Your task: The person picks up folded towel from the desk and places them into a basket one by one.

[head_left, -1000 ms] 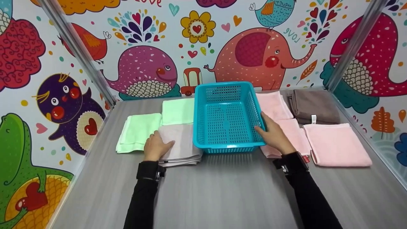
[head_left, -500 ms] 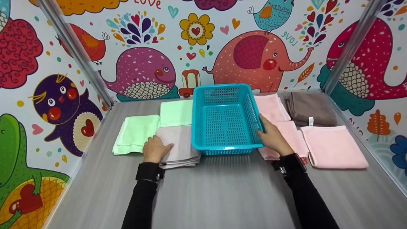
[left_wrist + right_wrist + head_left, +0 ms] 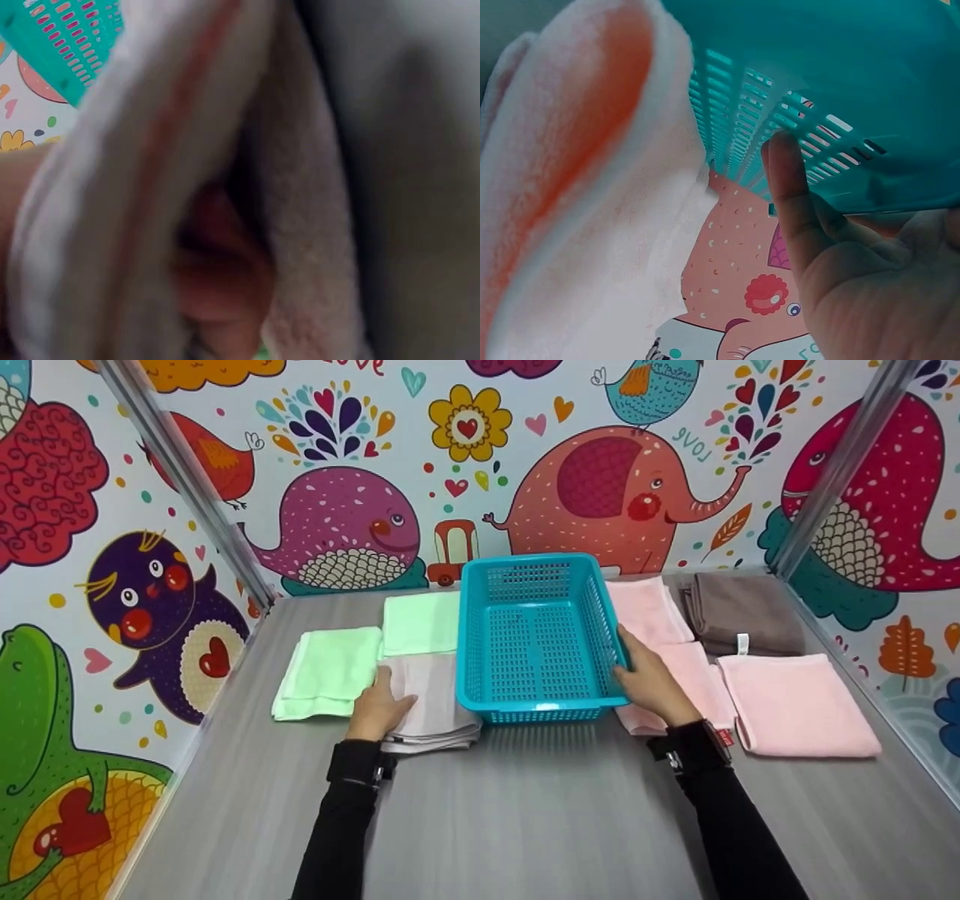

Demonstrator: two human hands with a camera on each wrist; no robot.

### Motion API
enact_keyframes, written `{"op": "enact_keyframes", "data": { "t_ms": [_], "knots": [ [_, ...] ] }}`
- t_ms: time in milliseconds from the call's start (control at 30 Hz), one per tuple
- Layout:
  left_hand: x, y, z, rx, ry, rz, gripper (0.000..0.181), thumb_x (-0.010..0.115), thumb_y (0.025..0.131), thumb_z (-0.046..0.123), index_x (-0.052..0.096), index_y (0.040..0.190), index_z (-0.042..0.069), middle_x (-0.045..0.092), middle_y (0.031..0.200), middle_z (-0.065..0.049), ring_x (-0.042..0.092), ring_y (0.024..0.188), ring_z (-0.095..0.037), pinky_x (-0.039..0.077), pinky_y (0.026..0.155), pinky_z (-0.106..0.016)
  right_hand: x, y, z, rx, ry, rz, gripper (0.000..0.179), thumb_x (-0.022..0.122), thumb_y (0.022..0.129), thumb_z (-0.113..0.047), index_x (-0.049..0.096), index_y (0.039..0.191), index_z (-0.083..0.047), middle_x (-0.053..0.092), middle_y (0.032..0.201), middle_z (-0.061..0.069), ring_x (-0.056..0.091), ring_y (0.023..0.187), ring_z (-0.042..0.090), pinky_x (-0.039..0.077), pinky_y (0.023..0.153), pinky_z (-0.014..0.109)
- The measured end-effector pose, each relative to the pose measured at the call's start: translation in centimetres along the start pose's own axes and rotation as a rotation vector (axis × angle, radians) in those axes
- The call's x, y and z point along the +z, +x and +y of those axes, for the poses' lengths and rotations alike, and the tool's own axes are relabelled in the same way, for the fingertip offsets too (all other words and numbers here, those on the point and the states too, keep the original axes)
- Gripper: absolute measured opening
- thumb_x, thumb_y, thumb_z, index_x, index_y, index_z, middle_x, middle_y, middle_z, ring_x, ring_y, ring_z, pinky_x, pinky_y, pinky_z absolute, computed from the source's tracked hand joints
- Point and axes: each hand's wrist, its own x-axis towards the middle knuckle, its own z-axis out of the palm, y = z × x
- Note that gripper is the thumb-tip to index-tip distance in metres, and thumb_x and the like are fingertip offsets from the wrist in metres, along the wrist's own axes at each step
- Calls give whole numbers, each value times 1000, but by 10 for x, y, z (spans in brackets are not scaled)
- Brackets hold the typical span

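A folded grey towel lies left of a turquoise plastic basket, partly behind its left wall. My left hand holds the towel by its left edge, thumb on top. Fingers show between the towel's layers in the blurred left wrist view. My right hand grips the basket's right rim, thumb over the inside. From the right wrist view, a finger reaches along the outside of the basket wall. Nothing lies inside the basket.
Two light green towels, a left one and a back one, lie near the grey towel. Right of the basket are folded pink towels and a brown towel. Patterned walls enclose the grey table.
My left hand has shifted slightly right; its fingers, first spread at the towel's left edge, now reach in under the cloth. My right hand stays on the basket rim.
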Motion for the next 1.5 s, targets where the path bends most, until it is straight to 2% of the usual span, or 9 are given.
{"op": "enact_keyframes", "data": {
  "t_ms": [200, 300, 500, 767, 933, 1033, 1200, 1300, 1500],
  "knots": [
    [0, 0, 1, -10, 31, 7, 76, 66, 100, 34, 34, 156, -5, 56, 139, -39, 59, 121, -55, 47, 103, -61, 0, -1, 0, -1, 5, 2, 74, 52, 98, -1, 18, 163, 4, 27, 165, 32, 33, 148, 52, 23, 122, 63],
    [-1, 2, 1, -1, 1, -4, 76, 66, 100, 31, 33, 156, -7, 53, 141, -39, 57, 125, -55, 46, 106, -60, 0, -2, 1, -5, 11, 2, 73, 52, 98, -1, 19, 163, 4, 27, 164, 32, 34, 147, 52, 24, 122, 63],
    [-11, 5, 1, 19, -143, -37, 75, 63, 101, 28, 27, 158, -7, 38, 157, -36, 44, 141, -52, 37, 116, -59, 0, -2, 0, -5, 15, 3, 73, 52, 98, -1, 19, 163, 4, 28, 164, 33, 35, 147, 52, 24, 122, 63],
    [-31, 0, 8, 57, -387, -67, 78, 58, 105, 28, 14, 165, 2, 16, 171, -25, 18, 157, -43, 20, 126, -57, 0, -1, -1, -7, 12, 3, 74, 52, 96, 0, 19, 163, 4, 29, 163, 32, 37, 146, 51, 26, 121, 62],
    [-30, 0, 6, 53, -444, -81, 79, 58, 105, 28, 13, 165, 3, 14, 172, -23, 16, 158, -42, 18, 127, -57, -1, -2, -2, -1, 12, -5, 74, 51, 97, -1, 18, 163, 4, 28, 163, 33, 35, 147, 52, 25, 122, 63],
    [-25, 1, 0, 20, -397, -98, 80, 57, 105, 29, 11, 165, 0, 16, 170, -27, 18, 157, -44, 18, 127, -56, -2, -2, -2, 5, 10, -8, 74, 51, 98, -1, 18, 163, 3, 27, 164, 33, 34, 147, 52, 24, 122, 64],
    [-17, 2, -8, -30, -191, -85, 81, 62, 102, 29, 19, 160, -8, 34, 159, -38, 38, 145, -52, 33, 119, -59, -2, -2, -3, 6, 2, -12, 73, 52, 98, -2, 18, 163, 4, 27, 164, 33, 34, 147, 52, 24, 121, 64],
    [-14, 0, -3, -32, -53, -48, 87, 69, 96, 33, 25, 157, -11, 45, 148, -42, 49, 133, -57, 41, 111, -61, -2, -2, -3, 8, -1, -15, 73, 52, 99, -2, 18, 163, 3, 27, 164, 33, 34, 147, 52, 25, 121, 64],
    [-7, -7, 13, -44, 116, -14, 91, 73, 93, 35, 27, 157, -12, 45, 145, -42, 47, 129, -59, 40, 109, -63, -1, -2, -2, 9, -8, -16, 73, 52, 100, -3, 17, 164, 2, 26, 165, 33, 33, 147, 53, 24, 121, 64]
  ]
}}
